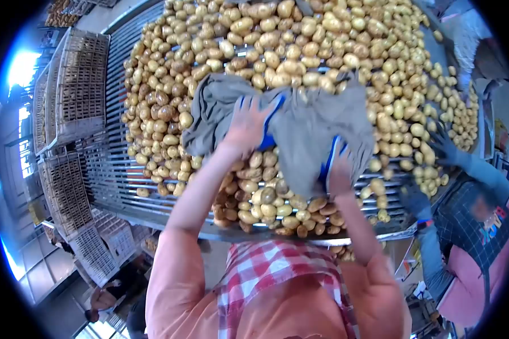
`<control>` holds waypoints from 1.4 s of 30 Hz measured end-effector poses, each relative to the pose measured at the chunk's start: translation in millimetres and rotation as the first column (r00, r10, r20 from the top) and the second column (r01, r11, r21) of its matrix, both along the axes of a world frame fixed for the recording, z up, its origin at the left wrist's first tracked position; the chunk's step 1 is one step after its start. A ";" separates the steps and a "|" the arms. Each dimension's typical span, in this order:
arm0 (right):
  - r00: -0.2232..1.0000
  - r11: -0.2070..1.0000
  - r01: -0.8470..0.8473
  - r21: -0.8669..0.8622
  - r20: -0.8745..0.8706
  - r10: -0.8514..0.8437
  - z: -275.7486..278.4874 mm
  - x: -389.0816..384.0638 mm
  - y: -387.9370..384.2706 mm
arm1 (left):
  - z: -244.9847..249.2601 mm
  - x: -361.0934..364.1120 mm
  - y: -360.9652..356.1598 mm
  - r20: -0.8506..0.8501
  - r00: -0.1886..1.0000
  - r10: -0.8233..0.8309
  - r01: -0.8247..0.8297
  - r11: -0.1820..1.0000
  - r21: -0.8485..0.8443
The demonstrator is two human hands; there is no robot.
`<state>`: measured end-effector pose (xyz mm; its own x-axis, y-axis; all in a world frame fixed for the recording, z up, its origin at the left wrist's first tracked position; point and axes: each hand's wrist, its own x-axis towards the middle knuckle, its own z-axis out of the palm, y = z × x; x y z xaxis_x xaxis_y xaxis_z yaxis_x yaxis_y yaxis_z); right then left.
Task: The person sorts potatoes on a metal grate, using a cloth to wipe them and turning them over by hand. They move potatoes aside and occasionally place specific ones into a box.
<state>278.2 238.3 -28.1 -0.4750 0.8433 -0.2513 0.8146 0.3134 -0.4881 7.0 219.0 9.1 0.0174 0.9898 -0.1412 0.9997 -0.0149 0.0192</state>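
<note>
A crumpled grey cloth [305,124] lies spread over a mass of wet-looking potatoes [254,181]. On its left part rests my left hand [247,125], palm down, with the fingers stretched out. Blue shows at its fingertips, along the thumb and beneath the palm, like a coated glove. My right hand [339,172] lies on the cloth's lower right part, slightly blurred, thumb apart from the fingers. Blue edges its thumb side too. Folds of the fabric bunch to the left of my left hand, and potatoes surround the cloth on every side.
The potatoes lie on a slatted metal sorting table [116,164]. Stacked crates [82,85] stand along its left side. At the right edge, a co-worker in a dark apron [475,217] reaches gloved hands [444,146] among the potatoes. Another person's light sleeve [464,42] shows at upper right.
</note>
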 end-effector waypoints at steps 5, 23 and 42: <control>0.997 0.933 0.005 0.361 0.065 -0.030 -32.3 -53.3 145.0 | -6.4 1.4 88.8 0.098 0.979 0.179 -0.162 0.974 -0.160; 0.995 0.991 -0.077 0.110 -0.049 0.083 44.8 42.8 -58.6 | 130.9 -21.4 -187.2 0.132 0.919 0.372 -0.260 0.821 -0.508; 0.994 0.860 0.024 0.509 0.083 -0.077 -35.3 -178.3 219.5 | -33.6 -59.6 149.6 0.268 0.828 0.493 -0.475 0.870 -0.133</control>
<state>99.9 457.8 -63.5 -0.4239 0.8886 0.1750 0.8708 0.4531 -0.1911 -52.5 368.7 -24.4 -0.4139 0.8718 -0.2618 0.8288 0.4799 0.2877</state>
